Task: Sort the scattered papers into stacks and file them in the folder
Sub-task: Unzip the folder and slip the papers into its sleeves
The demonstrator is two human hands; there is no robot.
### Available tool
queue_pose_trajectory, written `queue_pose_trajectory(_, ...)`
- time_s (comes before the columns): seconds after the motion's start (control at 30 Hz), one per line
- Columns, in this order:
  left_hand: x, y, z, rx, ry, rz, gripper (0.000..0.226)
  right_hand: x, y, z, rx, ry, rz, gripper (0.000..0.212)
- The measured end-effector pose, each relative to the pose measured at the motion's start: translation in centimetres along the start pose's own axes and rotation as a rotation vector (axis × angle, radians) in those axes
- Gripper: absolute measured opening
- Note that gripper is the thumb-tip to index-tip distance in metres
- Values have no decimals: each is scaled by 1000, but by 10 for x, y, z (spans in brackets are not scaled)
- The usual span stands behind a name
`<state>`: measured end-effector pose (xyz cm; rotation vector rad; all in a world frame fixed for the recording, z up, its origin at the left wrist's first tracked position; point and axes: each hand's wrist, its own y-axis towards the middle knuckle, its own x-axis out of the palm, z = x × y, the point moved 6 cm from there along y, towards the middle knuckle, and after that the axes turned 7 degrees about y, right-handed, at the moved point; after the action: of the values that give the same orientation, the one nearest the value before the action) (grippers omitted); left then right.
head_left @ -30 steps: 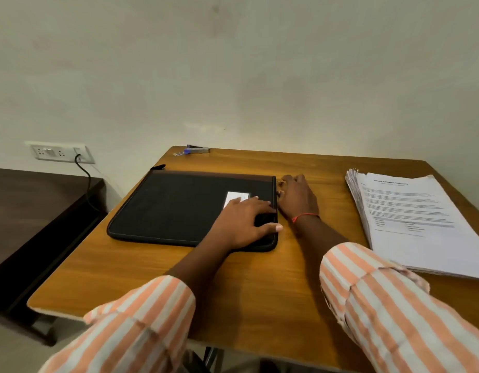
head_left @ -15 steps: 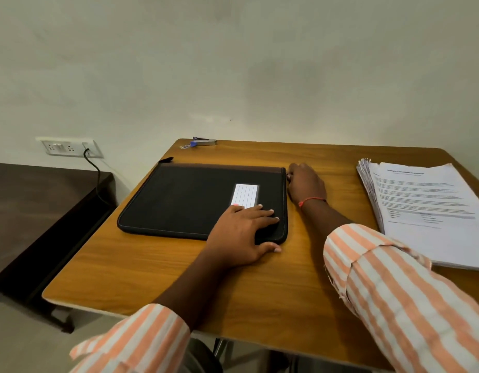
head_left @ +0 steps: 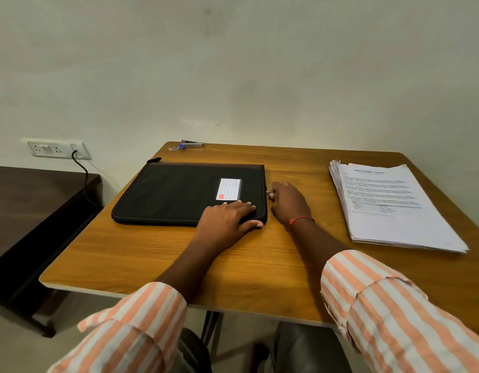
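Papers, a thick white printed stack (head_left: 389, 208), lie on the right of the brown wooden bench (head_left: 260, 259), well apart from the closed black fabric folder (head_left: 179, 195). The left hand (head_left: 225, 219) rests flat on the folder's near right corner, fingers (head_left: 241, 204) straight. The right hand (head_left: 289, 203) has its fingers curled, pinching the small metal zip pull (head_left: 267, 193) at the folder's right edge.

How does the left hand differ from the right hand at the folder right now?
The left hand lies flat on the near corner of the black folder, fingers straight; the right hand sits beside the folder's edge, fingers curled, pinching the zipper pull. The right wrist wears a red thread; the left wrist is bare. Both come out of orange-striped sleeves.
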<state>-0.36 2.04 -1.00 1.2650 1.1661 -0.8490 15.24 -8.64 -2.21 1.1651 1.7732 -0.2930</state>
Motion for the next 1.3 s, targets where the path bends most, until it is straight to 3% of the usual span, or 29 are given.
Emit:
queue_pose_trajectory(0.43, -9, -6, 8, 3, -52, 47, 62, -14, -75, -8, -36, 30, 28, 15)
queue_pose_trajectory(0.7, -23, -32, -18, -117, -19, 146, 52, -43, -70, 17, 201, 161, 247, 7)
queue_pose_trajectory(0.9, -17, -49, -72, -175, 83, 54, 70, -48, -62, 24, 265, 186, 243, 15)
queue_pose_trajectory(1.0, -15, -45, -72, -118, 183, -19, 75, -45, -64, 24, 278, 172, 233, 18)
queue_pose_trajectory(1.3, -10, -41, -70, -106, 299, -42, 73, -36, -84, 18, 363, 239, 213, 13)
